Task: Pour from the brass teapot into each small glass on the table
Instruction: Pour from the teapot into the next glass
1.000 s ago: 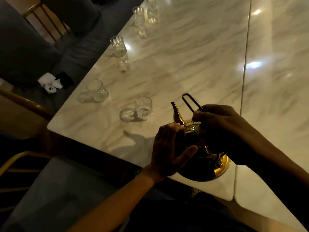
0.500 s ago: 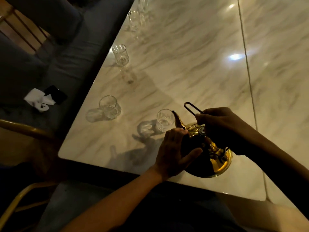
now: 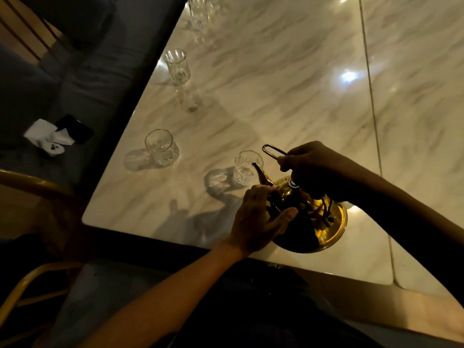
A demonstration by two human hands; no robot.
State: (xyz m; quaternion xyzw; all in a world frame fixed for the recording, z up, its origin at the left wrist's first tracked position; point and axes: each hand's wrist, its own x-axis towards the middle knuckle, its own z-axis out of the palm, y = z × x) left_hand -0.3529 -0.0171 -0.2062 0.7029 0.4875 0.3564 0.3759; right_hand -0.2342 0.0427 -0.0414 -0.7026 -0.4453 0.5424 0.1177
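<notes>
The brass teapot point(image 3: 324, 229) is tilted near the table's front edge, its spout tip over the rim of the nearest small glass point(image 3: 247, 168). My right hand point(image 3: 313, 167) grips the wire handle on top. My left hand point(image 3: 256, 222) rests flat against the pot's left side, fingers spread. A second small glass point(image 3: 160, 146) stands to the left. A taller stemmed glass point(image 3: 177, 67) stands farther back, with more glasses point(image 3: 198, 11) at the far edge. No stream of liquid is visible.
The marble table point(image 3: 288, 84) has a seam running down its right side. A grey sofa point(image 3: 82, 71) on the left holds a white tissue, a black phone point(image 3: 75, 128) and a small white case. A gold chair frame point(image 3: 25, 285) is at lower left.
The teapot has moved forward and left with both hands, bringing its spout from short of the nearest glass to over its rim. The camera view has shifted too.
</notes>
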